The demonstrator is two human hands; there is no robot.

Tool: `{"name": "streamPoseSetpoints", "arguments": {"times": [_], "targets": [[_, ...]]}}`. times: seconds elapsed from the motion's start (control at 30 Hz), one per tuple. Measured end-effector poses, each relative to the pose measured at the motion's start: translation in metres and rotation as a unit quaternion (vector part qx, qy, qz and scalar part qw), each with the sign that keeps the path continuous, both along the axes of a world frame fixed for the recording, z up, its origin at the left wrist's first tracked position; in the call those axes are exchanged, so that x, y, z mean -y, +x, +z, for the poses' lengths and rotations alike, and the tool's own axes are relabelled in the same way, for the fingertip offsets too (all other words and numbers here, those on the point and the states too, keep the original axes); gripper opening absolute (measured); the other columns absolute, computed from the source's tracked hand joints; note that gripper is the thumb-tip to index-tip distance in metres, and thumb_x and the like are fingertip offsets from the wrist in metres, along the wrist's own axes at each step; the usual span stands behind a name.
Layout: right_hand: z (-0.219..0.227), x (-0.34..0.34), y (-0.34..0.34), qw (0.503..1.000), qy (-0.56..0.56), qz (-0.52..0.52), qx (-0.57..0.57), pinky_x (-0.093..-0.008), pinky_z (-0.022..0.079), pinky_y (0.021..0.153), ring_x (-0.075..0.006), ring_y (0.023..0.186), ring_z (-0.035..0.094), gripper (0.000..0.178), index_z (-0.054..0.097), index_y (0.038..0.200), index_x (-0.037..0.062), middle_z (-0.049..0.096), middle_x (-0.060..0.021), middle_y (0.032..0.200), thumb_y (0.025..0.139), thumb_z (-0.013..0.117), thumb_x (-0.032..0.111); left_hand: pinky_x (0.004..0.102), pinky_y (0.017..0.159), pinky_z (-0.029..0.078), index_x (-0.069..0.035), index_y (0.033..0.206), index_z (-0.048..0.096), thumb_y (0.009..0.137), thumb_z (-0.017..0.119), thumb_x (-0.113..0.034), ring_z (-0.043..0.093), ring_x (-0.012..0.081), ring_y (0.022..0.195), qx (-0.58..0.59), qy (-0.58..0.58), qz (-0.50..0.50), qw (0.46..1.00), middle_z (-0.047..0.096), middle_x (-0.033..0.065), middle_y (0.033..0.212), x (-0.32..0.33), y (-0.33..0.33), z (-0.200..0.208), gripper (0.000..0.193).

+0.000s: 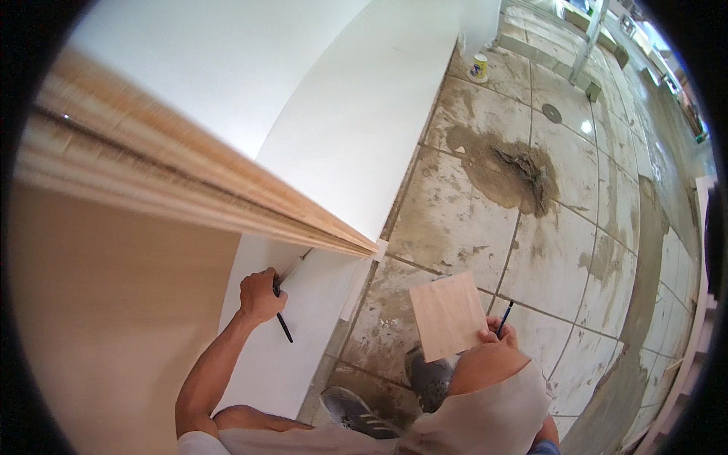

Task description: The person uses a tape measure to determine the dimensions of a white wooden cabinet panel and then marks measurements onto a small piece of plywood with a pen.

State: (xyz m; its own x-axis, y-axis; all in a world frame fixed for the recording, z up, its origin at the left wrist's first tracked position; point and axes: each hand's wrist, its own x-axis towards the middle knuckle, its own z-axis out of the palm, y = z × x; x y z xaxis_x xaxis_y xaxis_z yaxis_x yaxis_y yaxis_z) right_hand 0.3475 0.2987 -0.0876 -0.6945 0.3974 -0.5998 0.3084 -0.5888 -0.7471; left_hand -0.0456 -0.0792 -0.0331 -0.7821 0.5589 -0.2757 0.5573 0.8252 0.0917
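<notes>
My left hand [261, 295] is closed round a slim tool [284, 326] with a black handle. A pale, thin shank runs from it toward the foot of the upright wooden panels [205, 182]; the tool's exact kind is unclear. Beneath that hand lies a white panel surface [262, 356]. Close to my knee, my right hand [503, 334] grips the lower right edge of a small, thin wooden board [446, 315]. A dark blue pencil [505, 317] sticks up between the same hand's fingers. The two hands are well apart.
White panels [356, 114] stretch away beyond the wooden edges. Dirty floor tiles [462, 208] lie to the right, with a rough patch of grey mortar [523, 171]. Farther off are a yellow-and-white cup [478, 68], a dark disc [552, 114] and a metal pole [590, 42].
</notes>
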Motion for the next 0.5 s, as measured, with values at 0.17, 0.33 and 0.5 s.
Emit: {"name": "streamPoseSetpoints", "arguments": {"times": [0.17, 0.33, 0.5], "targets": [[0.033, 0.003, 0.016, 0.997, -0.03, -0.075, -0.011, -0.0192, 0.026, 0.049, 0.0002, 0.056, 0.037, 0.034, 0.063, 0.118, -0.0002, 0.065, 0.0029, 0.085, 0.095, 0.076, 0.021, 0.0467, 0.073, 0.057, -0.003, 0.096, 0.07, 0.068, 0.079, -0.02, 0.072, 0.0368, 0.079, 0.025, 0.038, 0.03, 0.998, 0.073, 0.0176, 0.081, -0.012, 0.003, 0.003, 0.035], [0.097, 0.006, 0.06, 0.985, -0.041, -0.141, 0.087, -0.0198, 0.025, 0.05, -0.0001, 0.055, 0.035, 0.042, 0.061, 0.118, -0.0015, 0.06, 0.0051, 0.081, 0.093, 0.078, 0.027, 0.0469, 0.075, 0.057, -0.002, 0.095, 0.07, 0.068, 0.08, -0.019, 0.072, 0.0382, 0.079, 0.016, 0.032, 0.095, 0.995, 0.072, 0.0184, 0.08, -0.008, 0.027, 0.002, 0.034], [0.145, 0.018, 0.151, 0.964, -0.056, -0.22, 0.136, -0.0207, 0.026, 0.051, -0.0004, 0.051, 0.032, 0.045, 0.06, 0.122, -0.0025, 0.056, 0.0065, 0.08, 0.094, 0.077, 0.027, 0.049, 0.077, 0.057, -0.001, 0.101, 0.069, 0.071, 0.079, -0.018, 0.072, 0.0404, 0.082, -0.013, -0.023, 0.125, 0.992, 0.073, 0.0198, 0.083, -0.02, 0.044, 0.0, 0.035]]}}
